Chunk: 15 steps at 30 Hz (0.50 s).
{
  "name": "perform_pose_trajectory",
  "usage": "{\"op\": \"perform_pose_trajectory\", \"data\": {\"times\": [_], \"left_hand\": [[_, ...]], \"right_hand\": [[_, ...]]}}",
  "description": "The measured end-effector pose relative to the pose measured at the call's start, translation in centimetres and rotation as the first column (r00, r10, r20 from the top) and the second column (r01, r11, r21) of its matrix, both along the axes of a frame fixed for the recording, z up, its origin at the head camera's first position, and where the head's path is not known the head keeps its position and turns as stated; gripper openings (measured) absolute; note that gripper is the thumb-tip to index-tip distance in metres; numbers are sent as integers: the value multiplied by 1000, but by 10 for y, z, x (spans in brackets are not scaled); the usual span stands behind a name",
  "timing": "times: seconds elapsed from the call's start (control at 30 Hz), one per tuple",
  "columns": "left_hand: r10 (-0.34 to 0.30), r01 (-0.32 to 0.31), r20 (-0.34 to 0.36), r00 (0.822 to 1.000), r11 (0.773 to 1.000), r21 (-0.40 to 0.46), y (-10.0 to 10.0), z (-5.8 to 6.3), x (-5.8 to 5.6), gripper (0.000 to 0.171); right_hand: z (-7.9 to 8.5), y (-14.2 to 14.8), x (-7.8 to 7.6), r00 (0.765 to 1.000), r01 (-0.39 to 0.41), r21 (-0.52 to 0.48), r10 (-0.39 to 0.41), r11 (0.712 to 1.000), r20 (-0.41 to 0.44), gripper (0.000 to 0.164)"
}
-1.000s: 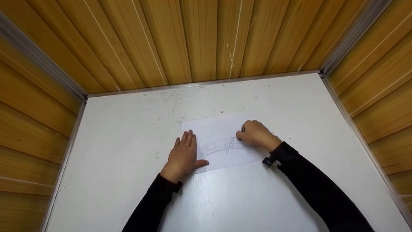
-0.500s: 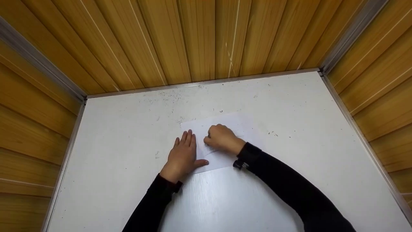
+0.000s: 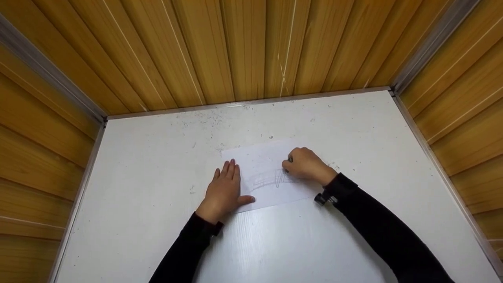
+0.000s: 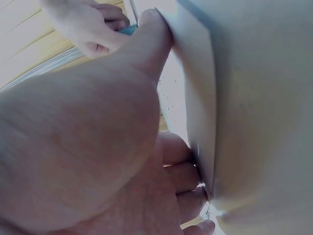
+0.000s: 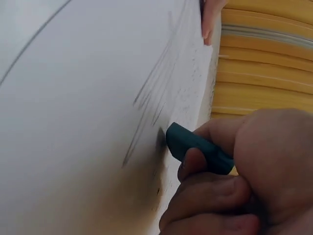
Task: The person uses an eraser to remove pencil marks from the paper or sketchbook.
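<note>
A white sheet of paper [image 3: 267,154] lies on the white table, with a band of grey pencil strokes [image 3: 262,181] across it. My left hand [image 3: 223,192] rests flat on the paper's left end, fingers pointing away and thumb spread toward the right. Over the sheet's right part, my right hand [image 3: 308,165] pinches a small dark green eraser [image 5: 198,147] between thumb and fingers. In the right wrist view the eraser's slanted end is right at the paper, beside the dark strokes. Most of the eraser is hidden by the hand in the head view.
Dark crumbs [image 3: 208,121] are scattered on the table [image 3: 149,165], thickest beyond the paper's left corner. Wood-patterned panels [image 3: 245,47] stand along the back and both sides, with grey metal strips at the corners.
My right hand swept left across the strokes to near my left hand, then came back to the right side with the eraser. The left hand has stayed in place.
</note>
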<state>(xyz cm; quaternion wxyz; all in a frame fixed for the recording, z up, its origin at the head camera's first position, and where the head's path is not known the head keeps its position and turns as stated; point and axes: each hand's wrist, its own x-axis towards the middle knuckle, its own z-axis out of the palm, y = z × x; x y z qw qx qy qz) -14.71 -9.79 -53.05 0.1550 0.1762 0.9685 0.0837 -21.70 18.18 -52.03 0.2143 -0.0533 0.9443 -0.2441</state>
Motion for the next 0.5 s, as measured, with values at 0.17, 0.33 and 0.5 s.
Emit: {"op": "perform_pose_trajectory", "data": {"times": [0.17,0.33,0.5], "left_hand": [[6,-6,-11,1000,1000,13,-4,0,0,123],[-9,10,-15,1000,999,35,-4,-1,1,121],[-15,15,-18,1000,1000,-8,0,-2,1,122]], "right_hand": [[0,-66,7,995,-88,-33,86,996,-60,42],[-8,-111,11,982,-154,7,154,988,-111,34],[-13,-87,10,979,-132,43,137,990,-149,34]]}}
